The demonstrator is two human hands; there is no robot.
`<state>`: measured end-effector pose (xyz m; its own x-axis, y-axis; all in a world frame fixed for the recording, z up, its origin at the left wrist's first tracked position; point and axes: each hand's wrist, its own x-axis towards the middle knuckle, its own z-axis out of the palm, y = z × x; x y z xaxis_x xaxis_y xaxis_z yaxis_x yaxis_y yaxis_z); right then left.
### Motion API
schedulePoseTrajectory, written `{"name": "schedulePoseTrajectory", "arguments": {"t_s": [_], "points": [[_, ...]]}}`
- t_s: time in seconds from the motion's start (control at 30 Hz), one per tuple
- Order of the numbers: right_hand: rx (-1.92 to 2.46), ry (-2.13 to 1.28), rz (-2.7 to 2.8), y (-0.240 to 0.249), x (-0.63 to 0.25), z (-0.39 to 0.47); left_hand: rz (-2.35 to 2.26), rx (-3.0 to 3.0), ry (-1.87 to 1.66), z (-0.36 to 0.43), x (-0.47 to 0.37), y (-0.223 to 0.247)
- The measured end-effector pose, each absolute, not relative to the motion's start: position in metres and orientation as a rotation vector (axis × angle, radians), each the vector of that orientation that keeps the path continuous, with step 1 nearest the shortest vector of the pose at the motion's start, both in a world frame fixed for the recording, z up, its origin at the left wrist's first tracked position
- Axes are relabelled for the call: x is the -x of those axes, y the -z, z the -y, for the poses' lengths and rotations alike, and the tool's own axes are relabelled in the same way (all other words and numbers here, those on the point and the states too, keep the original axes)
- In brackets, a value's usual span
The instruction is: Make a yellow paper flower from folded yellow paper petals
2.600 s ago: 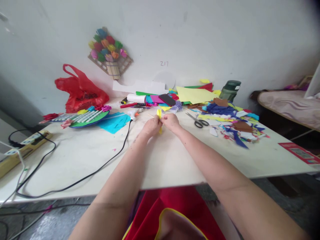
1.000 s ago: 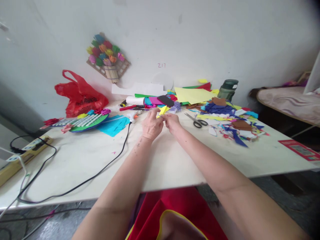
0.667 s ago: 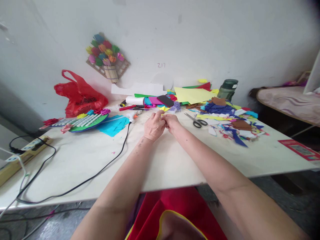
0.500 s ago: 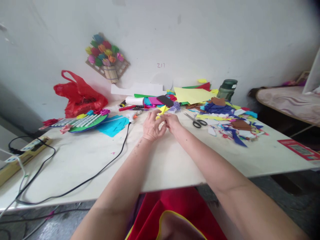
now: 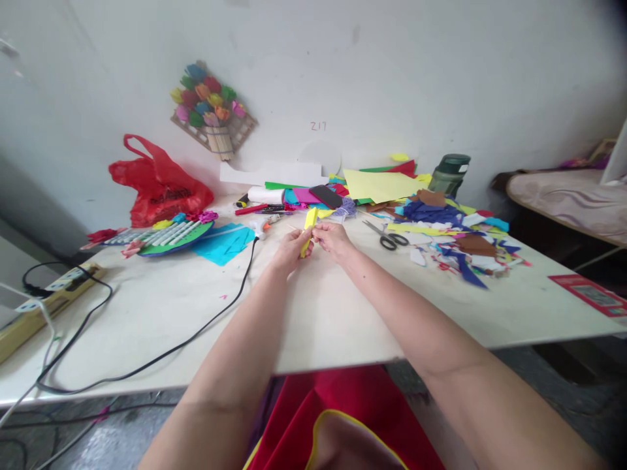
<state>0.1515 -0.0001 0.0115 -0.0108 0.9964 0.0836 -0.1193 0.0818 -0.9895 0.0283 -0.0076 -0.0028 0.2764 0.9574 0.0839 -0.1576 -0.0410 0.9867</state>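
A yellow paper strip (image 5: pixel 310 220) stands between my two hands over the middle of the white table (image 5: pixel 337 307). My left hand (image 5: pixel 292 248) is closed on its lower part, and a bit of yellow shows below the fingers. From the other side, my right hand (image 5: pixel 331 237) pinches at the strip's edge with its fingertips. Another yellow piece points right just behind the fingers; whether it joins the strip is unclear. Black-handled scissors (image 5: pixel 388 240) lie to the right of my right hand. A white glue gun (image 5: pixel 257 226) with a black cord rests left of my left hand.
Cut paper scraps (image 5: pixel 426 212) are piled at the right, before a green bottle (image 5: pixel 450 173). Blue sheets (image 5: pixel 223 243), a decorated green disc (image 5: pixel 186 241) and a red bag (image 5: pixel 157 189) sit at the left. A power strip (image 5: pixel 59 294) lies on the left edge.
My left hand has turned and closed round the yellow paper, which now stands upright and shows more of its length. My right hand stays pinched beside it. The view has shifted slightly.
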Motion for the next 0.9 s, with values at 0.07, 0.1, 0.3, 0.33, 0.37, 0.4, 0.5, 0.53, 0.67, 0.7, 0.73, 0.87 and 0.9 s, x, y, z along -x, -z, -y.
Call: {"name": "schedulePoseTrajectory", "arguments": {"t_s": [0.07,0.1,0.3,0.33,0.37,0.4,0.5,0.53,0.67,0.7,0.73,0.87,0.9], "points": [[1.030,-1.255,1.185,-0.012,-0.154,0.000,-0.853,-1.246,-1.121,0.008,-0.028,0.001],[1.010,-1.283,1.197,-0.013,-0.155,0.000,-0.852,-1.247,-1.143,0.008,-0.028,0.001],[0.988,-1.341,1.316,-0.013,-0.158,-0.002,-0.930,-1.329,-1.329,0.000,-0.021,0.006],[1.006,-1.316,1.341,-0.013,-0.158,-0.002,-0.955,-1.344,-1.345,-0.001,-0.020,0.007],[1.028,-1.286,1.362,-0.013,-0.159,-0.002,-0.977,-1.356,-1.357,-0.002,-0.019,0.008],[1.052,-1.256,1.378,-0.013,-0.159,-0.002,-0.995,-1.365,-1.368,-0.004,-0.018,0.009],[1.112,-1.204,1.400,-0.014,-0.159,0.000,-1.024,-1.359,-1.408,-0.006,-0.019,0.009],[1.124,-1.195,1.406,-0.015,-0.158,0.000,-1.026,-1.343,-1.422,-0.006,-0.019,0.009],[1.199,-1.093,1.469,-0.014,-0.158,0.001,-1.038,-1.269,-1.449,-0.002,-0.024,0.004],[1.214,-1.039,1.504,-0.013,-0.158,0.000,-1.042,-1.263,-1.443,0.000,-0.024,0.003],[1.214,-0.973,1.549,-0.012,-0.159,-0.001,-1.041,-1.259,-1.434,0.001,-0.025,0.002],[1.122,-0.683,1.721,-0.008,-0.161,-0.006,-0.994,-1.256,-1.396,0.001,-0.023,0.001],[1.112,-0.639,1.750,-0.007,-0.162,-0.007,-0.980,-1.256,-1.387,0.001,-0.022,0.002]]}}
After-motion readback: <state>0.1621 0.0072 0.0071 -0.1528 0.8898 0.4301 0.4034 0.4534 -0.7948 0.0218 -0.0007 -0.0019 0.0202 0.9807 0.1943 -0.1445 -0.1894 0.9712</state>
